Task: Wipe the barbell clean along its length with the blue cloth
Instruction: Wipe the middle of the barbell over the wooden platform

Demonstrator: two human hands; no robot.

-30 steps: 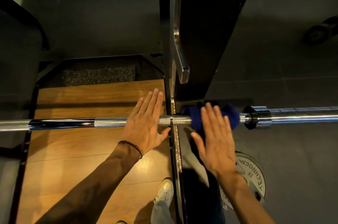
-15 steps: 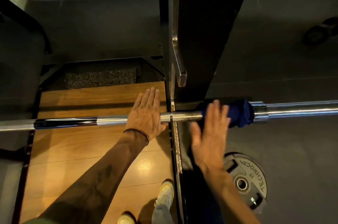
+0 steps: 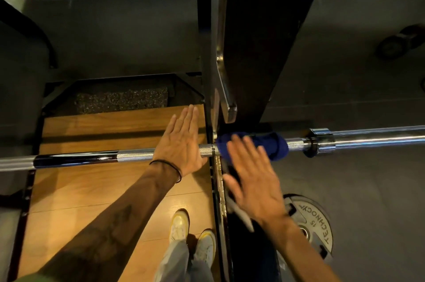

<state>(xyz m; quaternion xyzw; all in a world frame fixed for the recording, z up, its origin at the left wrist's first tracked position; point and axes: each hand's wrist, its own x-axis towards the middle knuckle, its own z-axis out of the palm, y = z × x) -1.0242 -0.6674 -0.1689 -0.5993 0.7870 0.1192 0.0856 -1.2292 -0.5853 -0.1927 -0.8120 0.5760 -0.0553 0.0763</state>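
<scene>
The barbell [image 3: 76,160] runs straight across the middle of the frame, left edge to right edge, passing the black rack upright [image 3: 259,40] that fills the top centre. My left hand [image 3: 181,146] lies flat on the bar just left of the upright, palm down over the knurled stretch, fingers [image 3: 187,118] straight and held together, pointing toward the top of the frame; they curl round nothing. A thin black band [image 3: 167,167] circles that wrist. The blue cloth [image 3: 274,147] is draped over the bar just right of the upright, between it and the chrome collar [image 3: 320,142] further right, where the thicker sleeve begins. My right hand [image 3: 255,175] is below and partly over the cloth, blurred, fingers [image 3: 241,150] spread and straight, their tips reaching onto the cloth's left part; the hand is flat and open, not bunching the fabric, and whether the palm touches the bar I cannot tell. Under my left arm, in the lower left, lies a wooden lifting platform [image 3: 92,189] with a black frame around it, and a patch of speckled rubber mat [image 3: 122,100] sits above it. My two pale shoes [image 3: 179,224] stand at the bottom centre. In the lower right, on the dark floor [image 3: 368,201], a weight plate [image 3: 315,222] lies flat, marked 15. A metal hook [image 3: 226,97] hangs on the upright above the bar.
</scene>
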